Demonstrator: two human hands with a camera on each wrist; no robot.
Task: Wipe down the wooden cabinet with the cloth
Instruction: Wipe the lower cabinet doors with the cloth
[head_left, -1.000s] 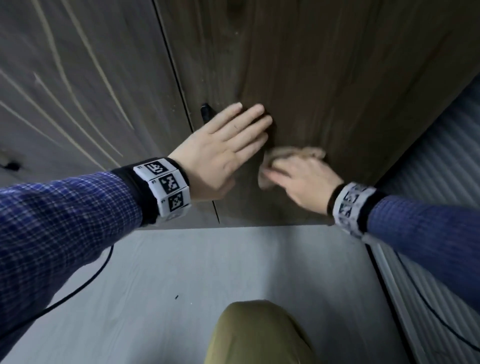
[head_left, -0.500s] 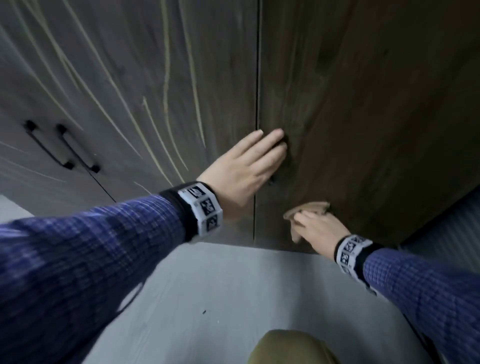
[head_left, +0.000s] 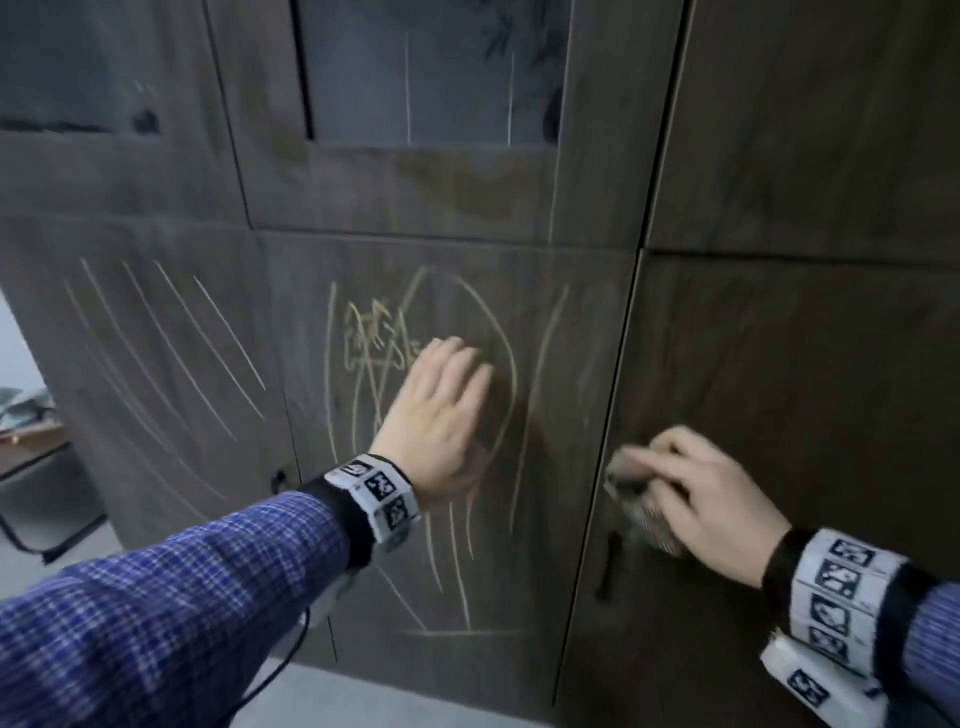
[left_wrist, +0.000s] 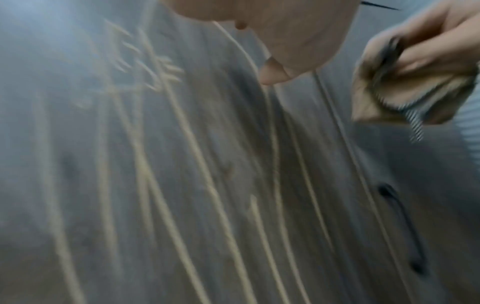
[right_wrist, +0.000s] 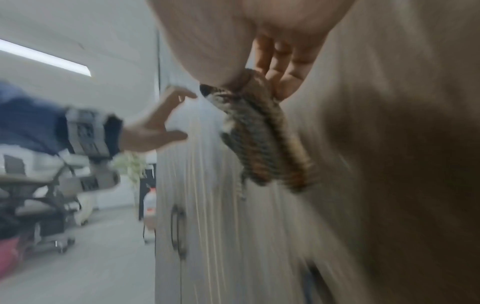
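Observation:
The dark wooden cabinet fills the head view, its middle lower door covered in pale chalk scribbles. My left hand lies flat on that scribbled door, fingers straight. My right hand holds a folded brown striped cloth against the right door, beside the seam. The left wrist view shows the chalk lines and the cloth gripped in my right hand. In the right wrist view the cloth hangs from my curled fingers, with the left hand beyond it.
A black door handle sits just below the cloth, another at the left door's edge. More chalk strokes mark the left door. A glass panel lies above. Grey floor below; office chairs stand far left.
The view has swung up from the cabinet's bottom edge to the lower doors. Both hands have moved up the cabinet, the left now flat on the chalk scribbles, the right still holding the cloth.

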